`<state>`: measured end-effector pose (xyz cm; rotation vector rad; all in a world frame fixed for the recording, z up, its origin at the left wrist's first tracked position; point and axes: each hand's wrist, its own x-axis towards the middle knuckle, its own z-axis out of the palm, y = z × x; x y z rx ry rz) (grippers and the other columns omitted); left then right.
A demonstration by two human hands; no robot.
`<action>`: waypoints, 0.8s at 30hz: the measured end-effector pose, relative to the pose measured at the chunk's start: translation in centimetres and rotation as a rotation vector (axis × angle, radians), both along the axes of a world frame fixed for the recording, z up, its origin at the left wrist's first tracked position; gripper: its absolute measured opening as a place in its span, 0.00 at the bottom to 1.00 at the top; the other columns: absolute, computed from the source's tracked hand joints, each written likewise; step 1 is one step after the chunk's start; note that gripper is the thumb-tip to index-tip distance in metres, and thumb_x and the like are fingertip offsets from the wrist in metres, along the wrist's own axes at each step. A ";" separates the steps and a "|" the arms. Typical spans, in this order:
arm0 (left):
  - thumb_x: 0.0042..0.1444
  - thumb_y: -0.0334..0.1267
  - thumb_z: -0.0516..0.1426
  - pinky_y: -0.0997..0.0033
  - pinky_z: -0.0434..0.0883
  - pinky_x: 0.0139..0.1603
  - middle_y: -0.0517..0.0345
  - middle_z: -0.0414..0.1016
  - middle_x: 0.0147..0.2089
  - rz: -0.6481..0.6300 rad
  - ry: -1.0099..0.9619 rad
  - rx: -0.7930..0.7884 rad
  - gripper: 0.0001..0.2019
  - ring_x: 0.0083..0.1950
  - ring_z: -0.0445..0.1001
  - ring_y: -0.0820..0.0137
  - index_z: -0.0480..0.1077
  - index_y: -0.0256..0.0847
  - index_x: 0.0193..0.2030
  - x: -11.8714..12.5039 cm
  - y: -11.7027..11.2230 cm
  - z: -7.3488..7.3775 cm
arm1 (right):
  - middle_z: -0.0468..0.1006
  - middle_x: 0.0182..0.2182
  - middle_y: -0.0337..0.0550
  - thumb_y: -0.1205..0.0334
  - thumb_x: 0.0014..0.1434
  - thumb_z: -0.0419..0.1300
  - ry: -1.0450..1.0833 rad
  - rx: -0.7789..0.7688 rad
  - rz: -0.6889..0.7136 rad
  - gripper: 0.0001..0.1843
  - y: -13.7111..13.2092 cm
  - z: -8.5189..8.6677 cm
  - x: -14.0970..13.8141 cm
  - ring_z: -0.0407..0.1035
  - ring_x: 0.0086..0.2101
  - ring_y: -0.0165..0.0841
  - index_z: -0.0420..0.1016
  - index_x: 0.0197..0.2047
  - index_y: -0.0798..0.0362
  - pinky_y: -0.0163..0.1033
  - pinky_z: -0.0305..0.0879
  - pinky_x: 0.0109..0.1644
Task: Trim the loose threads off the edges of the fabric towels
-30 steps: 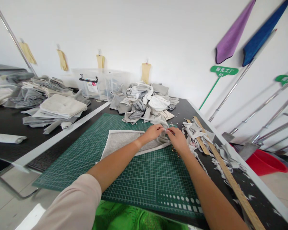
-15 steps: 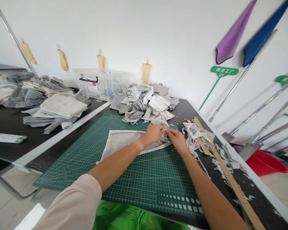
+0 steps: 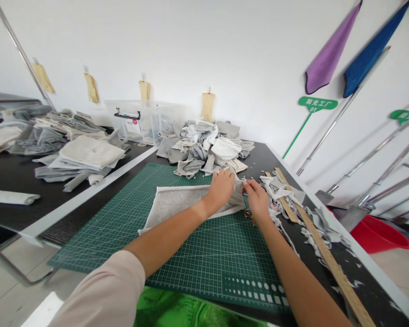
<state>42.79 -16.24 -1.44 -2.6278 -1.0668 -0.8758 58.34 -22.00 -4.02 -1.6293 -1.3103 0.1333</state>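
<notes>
Grey knit panel (image 3: pixel 184 200), bound in a pale edging, lies flat on a green gridded cutting mat (image 3: pixel 102 231) under my remote view. The left hand (image 3: pixel 221 190) rests open, pressing the soft fabric; the right hand (image 3: pixel 256 199) pinches its corner. Gilt scissors (image 3: pixel 250 214) sit just beside, near ragged knit scraps (image 3: pixel 279 193) and a wooden ruler (image 3: pixel 330 259).
</notes>
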 end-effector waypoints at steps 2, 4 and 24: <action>0.68 0.31 0.52 0.55 0.65 0.54 0.42 0.73 0.51 0.020 0.000 -0.023 0.10 0.54 0.69 0.54 0.73 0.34 0.50 0.0 0.1 0.1 | 0.79 0.32 0.41 0.42 0.70 0.49 -0.032 0.010 -0.033 0.24 -0.3 0.2 -0.4 0.71 0.35 0.37 0.74 0.37 0.51 0.39 0.60 0.42; 0.69 0.31 0.52 0.56 0.66 0.53 0.42 0.73 0.52 0.039 -0.007 -0.048 0.10 0.54 0.69 0.54 0.74 0.35 0.47 -0.2 0.3 0.2 | 0.80 0.34 0.43 0.42 0.71 0.48 -0.056 0.022 -0.064 0.24 -0.4 0.3 -0.6 0.71 0.35 0.37 0.75 0.40 0.51 0.39 0.60 0.42; 0.66 0.27 0.46 0.60 0.70 0.49 0.37 0.78 0.49 0.488 -0.151 -0.157 0.20 0.53 0.76 0.52 0.80 0.34 0.48 -8.3 6.8 7.2 | 0.80 0.32 0.45 0.42 0.75 0.43 -0.089 0.309 -0.434 0.25 -1.9 2.8 -1.1 0.73 0.38 0.41 0.72 0.47 0.52 0.43 0.59 0.46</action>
